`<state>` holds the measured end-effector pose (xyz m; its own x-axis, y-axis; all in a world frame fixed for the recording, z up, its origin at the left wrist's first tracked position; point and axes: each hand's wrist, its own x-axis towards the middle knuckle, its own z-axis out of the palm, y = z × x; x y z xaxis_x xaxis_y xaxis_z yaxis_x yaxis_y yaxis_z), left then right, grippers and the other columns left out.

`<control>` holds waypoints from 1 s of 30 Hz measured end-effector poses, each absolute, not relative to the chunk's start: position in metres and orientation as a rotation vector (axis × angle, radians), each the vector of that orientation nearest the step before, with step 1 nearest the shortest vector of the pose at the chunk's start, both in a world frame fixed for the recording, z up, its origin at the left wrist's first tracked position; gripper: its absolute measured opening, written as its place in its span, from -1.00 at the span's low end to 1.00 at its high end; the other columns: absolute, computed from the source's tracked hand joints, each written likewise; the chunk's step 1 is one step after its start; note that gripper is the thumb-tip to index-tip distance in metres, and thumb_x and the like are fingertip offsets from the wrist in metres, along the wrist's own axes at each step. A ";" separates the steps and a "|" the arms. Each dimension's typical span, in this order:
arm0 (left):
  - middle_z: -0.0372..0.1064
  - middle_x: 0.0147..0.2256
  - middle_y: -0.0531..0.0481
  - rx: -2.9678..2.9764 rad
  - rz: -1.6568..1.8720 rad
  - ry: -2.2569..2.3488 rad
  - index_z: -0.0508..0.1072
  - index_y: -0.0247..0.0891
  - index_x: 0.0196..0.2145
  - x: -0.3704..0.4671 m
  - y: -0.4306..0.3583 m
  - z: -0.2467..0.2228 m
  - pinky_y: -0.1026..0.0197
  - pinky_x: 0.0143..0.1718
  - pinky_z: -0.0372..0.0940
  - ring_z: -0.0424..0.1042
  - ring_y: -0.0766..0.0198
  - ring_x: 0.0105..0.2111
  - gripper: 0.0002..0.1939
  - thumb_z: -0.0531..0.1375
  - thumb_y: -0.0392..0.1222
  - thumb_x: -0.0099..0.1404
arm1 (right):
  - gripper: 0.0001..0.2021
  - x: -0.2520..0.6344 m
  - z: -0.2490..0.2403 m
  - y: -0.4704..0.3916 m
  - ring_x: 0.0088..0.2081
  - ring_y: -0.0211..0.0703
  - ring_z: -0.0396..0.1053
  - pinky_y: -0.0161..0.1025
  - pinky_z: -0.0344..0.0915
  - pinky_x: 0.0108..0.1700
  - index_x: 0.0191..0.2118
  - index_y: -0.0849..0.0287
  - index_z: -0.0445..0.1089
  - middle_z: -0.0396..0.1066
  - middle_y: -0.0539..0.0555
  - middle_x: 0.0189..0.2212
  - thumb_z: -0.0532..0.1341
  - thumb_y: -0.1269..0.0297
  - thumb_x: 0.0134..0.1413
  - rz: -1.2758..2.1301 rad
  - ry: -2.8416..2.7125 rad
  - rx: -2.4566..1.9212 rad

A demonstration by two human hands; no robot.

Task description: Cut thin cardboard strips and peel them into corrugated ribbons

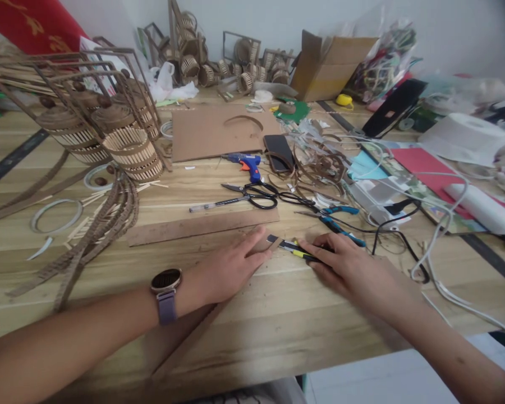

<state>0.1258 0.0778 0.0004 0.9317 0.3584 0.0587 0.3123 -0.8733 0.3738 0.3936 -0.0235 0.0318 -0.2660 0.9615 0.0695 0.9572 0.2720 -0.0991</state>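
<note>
My left hand [225, 269] lies over a brown cardboard strip [187, 336], its fingers stretched toward the strip's far end and a watch [166, 280] on the wrist. In my right hand [347, 261] is a black and yellow utility knife [301, 252], gripped with the blade pointing left. The blade rests at the strip's tip, just right of my left fingertips. Part of the strip is hidden under my left hand and forearm. Another cardboard strip [206, 227] lies just beyond my left hand.
Beyond the hands lie black scissors [263, 196], a pen [219, 203], a blue glue gun [248, 165], blue-handled pliers [336, 224] and a phone [279, 152]. Small slatted baskets [132, 154] stand at left. White cables [441, 224] run along the right.
</note>
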 end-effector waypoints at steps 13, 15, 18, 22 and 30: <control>-0.30 0.42 -0.21 2.701 0.188 0.560 0.30 -0.22 0.17 0.127 0.071 0.004 -0.04 0.26 0.14 0.03 -0.03 0.34 -0.64 -0.03 -0.32 0.48 | -0.61 0.379 0.030 -0.033 -0.16 -0.03 0.40 -0.11 0.43 -0.16 0.16 0.19 0.38 0.39 0.22 -0.14 0.04 0.26 0.31 -0.026 -2.428 -1.830; -0.32 0.42 -0.25 2.692 0.199 0.560 0.33 -0.26 0.13 0.126 0.070 0.003 -0.03 0.24 0.17 0.08 -0.02 0.32 -0.67 -0.04 -0.31 0.49 | -0.61 0.379 0.029 -0.036 -0.17 -0.05 0.41 -0.13 0.44 -0.18 0.16 0.17 0.38 0.39 0.22 -0.14 0.03 0.24 0.32 -0.026 -2.417 -1.842; -0.32 0.41 -0.36 2.680 0.277 0.589 0.34 -0.35 0.10 0.126 0.069 0.001 -0.03 0.22 0.21 0.13 -0.04 0.30 -0.68 -0.07 -0.26 0.51 | -0.62 0.377 0.029 -0.038 -0.17 -0.05 0.42 -0.13 0.45 -0.18 0.15 0.11 0.39 0.40 0.19 -0.14 0.03 0.23 0.32 -0.032 -2.414 -1.863; -0.29 0.40 -0.38 2.675 0.383 0.573 0.15 -0.31 0.26 0.126 0.068 0.000 -0.05 0.21 0.22 0.08 0.00 0.32 -0.59 -0.09 -0.23 0.52 | -0.61 0.371 0.028 -0.040 -0.15 -0.02 0.42 -0.08 0.46 -0.15 0.17 0.09 0.36 0.39 0.20 -0.12 0.03 0.24 0.32 -0.004 -2.394 -1.861; -0.25 0.40 -0.33 2.775 0.216 0.384 0.04 -0.37 0.35 0.130 0.086 0.005 -0.10 0.36 -0.09 -0.29 -0.03 0.40 -0.47 -0.04 -0.30 0.48 | -0.60 0.369 0.029 -0.047 -0.17 -0.03 0.45 -0.10 0.49 -0.21 0.19 0.07 0.35 0.38 0.21 -0.12 0.03 0.25 0.31 0.080 -2.368 -1.862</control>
<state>0.1299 0.0862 0.0054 0.9522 0.2874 0.1035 0.2372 -0.9092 0.3421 0.3690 -0.0466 0.0286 -0.2314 0.9705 0.0676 0.9638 0.2382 -0.1201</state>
